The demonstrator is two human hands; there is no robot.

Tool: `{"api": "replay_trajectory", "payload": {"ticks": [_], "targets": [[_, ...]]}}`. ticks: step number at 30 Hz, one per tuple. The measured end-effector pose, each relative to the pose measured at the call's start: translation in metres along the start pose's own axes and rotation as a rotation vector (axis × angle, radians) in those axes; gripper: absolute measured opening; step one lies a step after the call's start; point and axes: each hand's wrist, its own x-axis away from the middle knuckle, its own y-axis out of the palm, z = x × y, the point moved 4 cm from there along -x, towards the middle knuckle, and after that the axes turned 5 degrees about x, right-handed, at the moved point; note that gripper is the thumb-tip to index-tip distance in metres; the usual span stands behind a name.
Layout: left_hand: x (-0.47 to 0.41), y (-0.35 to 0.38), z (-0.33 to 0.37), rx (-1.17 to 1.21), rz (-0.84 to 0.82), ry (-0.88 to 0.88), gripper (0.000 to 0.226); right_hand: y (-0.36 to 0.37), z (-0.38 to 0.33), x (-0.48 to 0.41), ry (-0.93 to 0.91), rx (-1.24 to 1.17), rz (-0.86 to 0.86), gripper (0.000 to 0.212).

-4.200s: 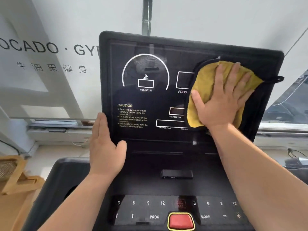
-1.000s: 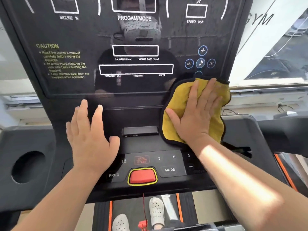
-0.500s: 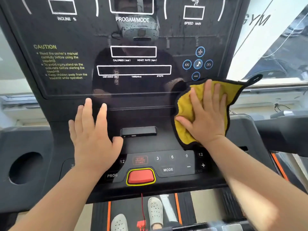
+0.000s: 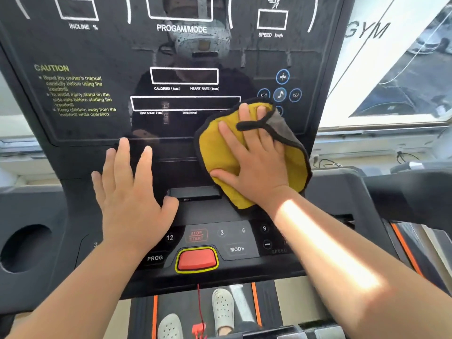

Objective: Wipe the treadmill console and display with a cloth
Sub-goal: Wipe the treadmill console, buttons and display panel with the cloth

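Observation:
The black treadmill display [image 4: 102, 52] fills the top of the view, with white boxes and yellow caution text. Below it the console [image 4: 244, 263] carries buttons and a red stop button [image 4: 197, 260]. My right hand [image 4: 254, 160] presses a yellow cloth [image 4: 215, 148] with black trim flat against the lower right of the display, fingers spread. A grey corner of the cloth is folded over two fingers. My left hand [image 4: 127, 192] rests flat on the panel left of a small black slot [image 4: 195, 193].
A round cup holder [image 4: 24, 248] sits in the left console wing. The right handrail [image 4: 411, 192] runs off to the right. Below the console I see the belt, two light shoes [image 4: 222, 309] and a red safety cord [image 4: 199, 311].
My right hand has slid the cloth leftward and slightly up along the display's lower edge, and a grey corner has flipped over its fingers. My left hand stays in place.

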Motion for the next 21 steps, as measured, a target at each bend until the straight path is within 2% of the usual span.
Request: {"api": "replay_trajectory", "payload": {"ticks": [4,6,10,14,21], "targets": [[-0.001,0.002,0.006,0.013,0.023,0.013,0.091,0.003,0.036,0.028,0.193,-0.041,-0.046,0.125],[0.001,0.006,0.007,0.017,0.019,0.008,0.089,-0.001,0.045,0.033,0.234,-0.062,-0.029,0.135],[0.004,0.007,0.013,0.026,0.020,0.009,0.085,-0.011,0.055,0.033,0.231,0.016,0.036,0.127],[0.003,0.006,0.018,0.021,0.025,0.008,0.085,-0.003,0.057,0.035,0.344,-0.079,-0.060,0.127],[0.002,0.010,0.019,0.009,0.021,0.001,0.086,0.020,0.021,0.056,0.175,-0.107,-0.127,0.120]]}}
